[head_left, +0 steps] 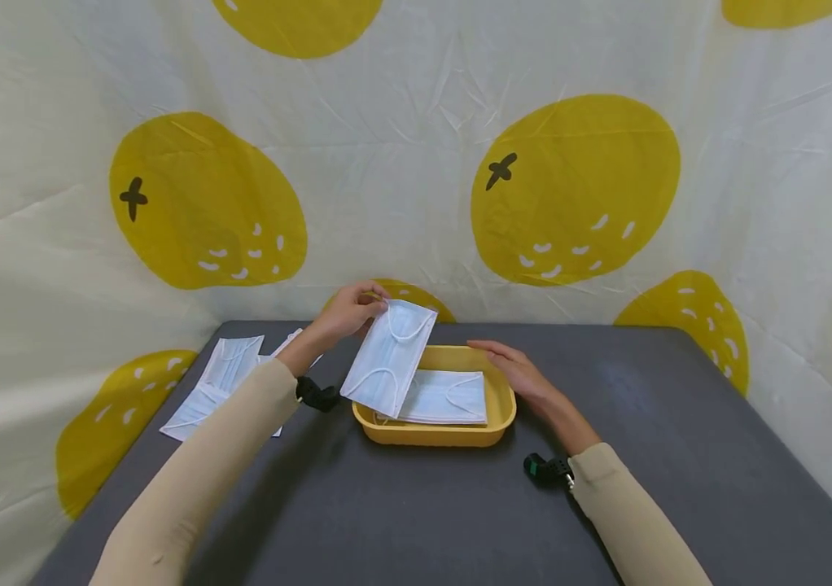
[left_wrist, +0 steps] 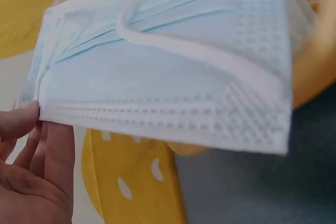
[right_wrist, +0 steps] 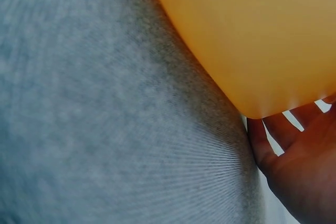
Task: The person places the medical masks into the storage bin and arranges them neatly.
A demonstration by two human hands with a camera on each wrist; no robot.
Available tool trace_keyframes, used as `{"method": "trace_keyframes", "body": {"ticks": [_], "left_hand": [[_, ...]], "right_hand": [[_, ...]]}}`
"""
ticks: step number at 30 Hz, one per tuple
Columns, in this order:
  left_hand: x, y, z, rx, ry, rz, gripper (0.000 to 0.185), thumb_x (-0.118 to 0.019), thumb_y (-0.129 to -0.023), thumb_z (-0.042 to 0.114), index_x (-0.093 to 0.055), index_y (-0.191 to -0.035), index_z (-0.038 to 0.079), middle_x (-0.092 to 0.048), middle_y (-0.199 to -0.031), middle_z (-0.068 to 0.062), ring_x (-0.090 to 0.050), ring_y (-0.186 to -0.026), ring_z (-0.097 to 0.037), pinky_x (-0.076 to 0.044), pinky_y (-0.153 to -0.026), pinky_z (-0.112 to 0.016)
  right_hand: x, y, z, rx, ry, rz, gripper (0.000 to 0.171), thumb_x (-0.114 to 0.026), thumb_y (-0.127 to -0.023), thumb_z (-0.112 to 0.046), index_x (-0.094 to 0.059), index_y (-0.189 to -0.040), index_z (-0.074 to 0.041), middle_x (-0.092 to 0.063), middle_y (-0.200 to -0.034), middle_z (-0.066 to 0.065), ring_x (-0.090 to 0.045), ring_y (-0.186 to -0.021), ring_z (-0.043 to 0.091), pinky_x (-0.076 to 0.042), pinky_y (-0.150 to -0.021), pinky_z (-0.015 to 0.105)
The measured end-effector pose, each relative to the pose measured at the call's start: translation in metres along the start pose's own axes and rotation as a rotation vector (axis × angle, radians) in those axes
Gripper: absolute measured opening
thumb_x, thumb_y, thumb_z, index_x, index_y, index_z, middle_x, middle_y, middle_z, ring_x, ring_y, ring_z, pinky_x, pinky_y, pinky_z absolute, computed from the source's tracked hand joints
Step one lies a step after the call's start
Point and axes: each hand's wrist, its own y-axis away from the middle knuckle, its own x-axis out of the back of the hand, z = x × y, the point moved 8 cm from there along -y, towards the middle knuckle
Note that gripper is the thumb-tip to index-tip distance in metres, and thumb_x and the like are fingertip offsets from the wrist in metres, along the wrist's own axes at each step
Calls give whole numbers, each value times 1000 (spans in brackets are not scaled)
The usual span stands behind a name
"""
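A light blue face mask [head_left: 391, 355] with white ear loops hangs tilted from my left hand [head_left: 354, 311], which pinches it by a top corner. In the left wrist view, the thumb and fingers [left_wrist: 59, 153] hold that mask [left_wrist: 157, 72] at one end. It overlaps the left part of a yellow tray [head_left: 431, 437]. Inside the tray lies a stack of folded masks [head_left: 453, 399]. My right hand [head_left: 514, 370] rests at the tray's right side with fingers extended. From the right wrist, the fingers [right_wrist: 283, 129] touch the tray's outer wall [right_wrist: 252, 51].
Several more masks [head_left: 214, 387] lie spread on the dark grey table [head_left: 416, 513] at the left, partly behind the left forearm. A white curtain [head_left: 401, 179] with yellow fruit prints stands behind the table's far edge. Both wrists carry small black cameras.
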Motion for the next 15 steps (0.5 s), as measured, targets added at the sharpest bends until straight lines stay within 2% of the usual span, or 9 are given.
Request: {"method": "trace_keyframes", "body": {"ticks": [4, 6, 11, 15], "left_hand": [[-10, -9, 14, -62, -74, -33, 20, -59, -104, 9, -65, -122, 4, -70, -96, -11, -54, -62, -15, -48, -58, -28], [-14, -14, 17, -78, -109, -44, 18, -60, -103, 8, -66, -120, 4, -69, -92, -8, -49, -58, -16, -44, -56, -28], [-27, -26, 23, -111, -173, -109, 13, -61, -102, 6, -67, -113, 4, -68, -87, -6, -51, -62, -16, -44, -56, -28], [-39, -31, 33, -151, -226, -192, 12, -61, -102, 5, -68, -111, 3, -66, -84, -4, -46, -59, -15, -39, -54, -23]], "right_hand": [[0, -1, -1, -6, -6, -1, 43, -36, -114, -22, -52, -153, -13, -45, -161, 13, -47, -145, 35, -41, -117, 50], [-1, -1, -1, -5, -3, -2, 43, -35, -114, -21, -52, -153, -13, -45, -161, 13, -46, -145, 35, -40, -117, 51], [-2, 0, 1, -1, -3, 6, 43, -36, -113, -20, -53, -152, -13, -45, -162, 13, -44, -147, 34, -37, -119, 52], [-1, 0, 1, -2, -15, 13, 43, -36, -113, -20, -54, -151, -13, -46, -161, 13, -45, -146, 33, -39, -118, 50]]}}
